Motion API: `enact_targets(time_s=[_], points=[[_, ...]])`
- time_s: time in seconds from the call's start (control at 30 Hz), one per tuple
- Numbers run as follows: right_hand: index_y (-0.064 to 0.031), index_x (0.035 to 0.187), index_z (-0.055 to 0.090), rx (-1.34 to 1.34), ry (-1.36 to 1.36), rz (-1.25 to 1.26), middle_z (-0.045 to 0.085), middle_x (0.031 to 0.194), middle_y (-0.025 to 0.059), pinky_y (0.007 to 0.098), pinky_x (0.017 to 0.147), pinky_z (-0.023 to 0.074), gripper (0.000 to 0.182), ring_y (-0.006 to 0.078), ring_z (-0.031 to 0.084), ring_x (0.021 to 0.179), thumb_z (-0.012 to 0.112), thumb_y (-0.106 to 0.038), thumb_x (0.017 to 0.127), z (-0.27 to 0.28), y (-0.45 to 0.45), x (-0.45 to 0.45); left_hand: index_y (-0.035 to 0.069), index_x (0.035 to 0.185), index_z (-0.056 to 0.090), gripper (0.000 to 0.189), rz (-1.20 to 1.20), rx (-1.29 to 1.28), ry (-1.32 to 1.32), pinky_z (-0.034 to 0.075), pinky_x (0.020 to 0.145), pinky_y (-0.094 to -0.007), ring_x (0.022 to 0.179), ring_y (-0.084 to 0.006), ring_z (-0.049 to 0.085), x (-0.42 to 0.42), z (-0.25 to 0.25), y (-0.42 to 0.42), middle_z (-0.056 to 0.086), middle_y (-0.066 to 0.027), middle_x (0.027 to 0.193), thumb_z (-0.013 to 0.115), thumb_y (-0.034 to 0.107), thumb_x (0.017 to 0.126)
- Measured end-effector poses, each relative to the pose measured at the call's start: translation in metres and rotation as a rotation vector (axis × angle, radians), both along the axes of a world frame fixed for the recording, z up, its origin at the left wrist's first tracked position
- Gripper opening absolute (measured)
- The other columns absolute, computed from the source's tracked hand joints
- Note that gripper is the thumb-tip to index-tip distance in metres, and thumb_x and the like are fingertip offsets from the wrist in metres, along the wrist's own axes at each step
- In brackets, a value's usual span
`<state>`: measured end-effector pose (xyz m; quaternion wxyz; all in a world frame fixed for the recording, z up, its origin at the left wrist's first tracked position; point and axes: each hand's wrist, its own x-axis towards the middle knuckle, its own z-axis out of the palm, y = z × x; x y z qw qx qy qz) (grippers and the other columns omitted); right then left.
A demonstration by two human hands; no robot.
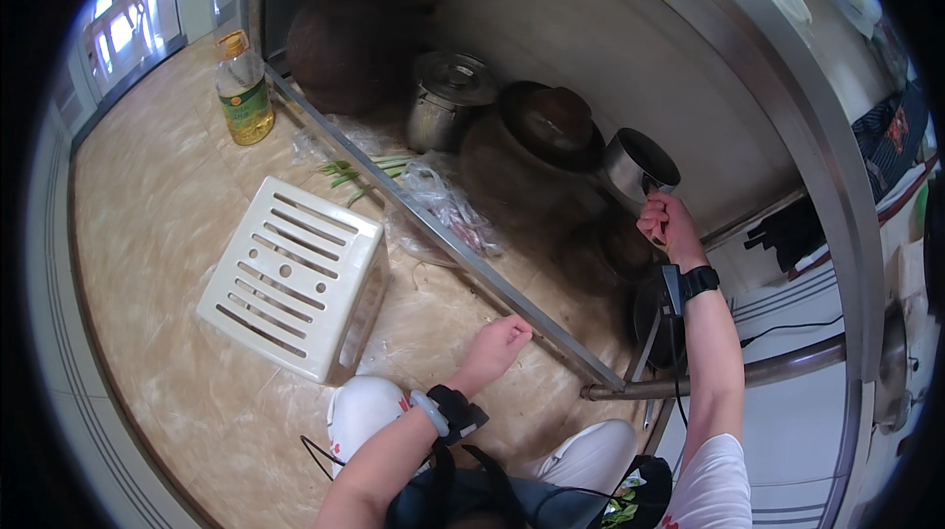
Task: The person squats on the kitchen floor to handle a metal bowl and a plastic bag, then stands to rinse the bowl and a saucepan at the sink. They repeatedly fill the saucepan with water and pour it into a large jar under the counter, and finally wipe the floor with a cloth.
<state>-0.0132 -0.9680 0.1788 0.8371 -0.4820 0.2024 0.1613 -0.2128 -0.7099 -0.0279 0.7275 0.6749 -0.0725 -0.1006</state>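
My right hand grips the dark handle of a metal saucepan, its mouth turned up, under the metal counter frame at the right. Just left of the pan is a large brown earthenware jar with a rounded lid. My left hand is loosely closed over the floor, beside a low metal bar, and nothing shows in it. Beyond that bar lie a clear plastic bag and green onions. Further back stands a lidded steel pot.
A white slotted plastic stool stands left of my left hand. An oil bottle stands on the tiled floor further back. Another big dark jar fills the back corner. A pipe and the counter's metal edge run at the right.
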Motion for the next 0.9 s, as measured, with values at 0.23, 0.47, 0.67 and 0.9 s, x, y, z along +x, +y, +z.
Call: enact_targets(time_s=[0.23,0.47,0.67,0.9], points=[[-0.014,0.063,0.038,-0.067,0.015,0.044,0.038,0.054,-0.0063,0.0245,0.045,0.0276,0.029,0.0047,0.033,0.04,0.051,-0.004,0.087,0.001,0.032,0.019,0.002,0.095,0.061,0.016,0.02,0.029,-0.051,0.049,0.067,-0.0278,0.07,-0.0123,0.059,-0.002,0.004,-0.001,0.064,-0.0051,0.079,0.062,0.017,0.089],[-0.0129,0.061,0.037,-0.184,-0.022,0.035,0.037,0.055,-0.0039,0.0229,0.046,0.0294,0.031,0.0048,0.035,0.042,0.05,-0.004,0.087,-0.002,0.041,0.024,0.005,0.094,0.061,0.015,0.051,0.034,-0.067,0.049,0.065,-0.0357,0.072,-0.0257,0.063,-0.001,0.001,-0.002,0.065,-0.0122,0.08,0.06,0.019,0.088],[-0.0122,0.061,0.037,-0.135,-0.014,0.043,0.037,0.056,-0.0039,0.0222,0.045,0.0293,0.03,0.0039,0.036,0.045,0.051,-0.004,0.087,-0.007,0.054,0.026,0.003,0.096,0.061,0.016,0.04,0.053,-0.056,0.05,0.067,-0.0289,0.071,-0.0147,0.062,-0.002,0.006,0.002,0.065,-0.007,0.082,0.063,0.016,0.088],[-0.0115,0.065,0.039,-0.285,0.055,0.128,0.04,0.059,-0.0048,0.0196,0.048,0.0313,0.027,0.0028,0.039,0.046,0.052,-0.005,0.088,0.007,0.065,0.032,0.003,0.095,0.061,0.015,0.05,0.042,-0.07,0.05,0.065,-0.0297,0.07,-0.0156,0.062,0.002,0.008,0.002,0.065,-0.0075,0.081,0.062,0.015,0.087]])
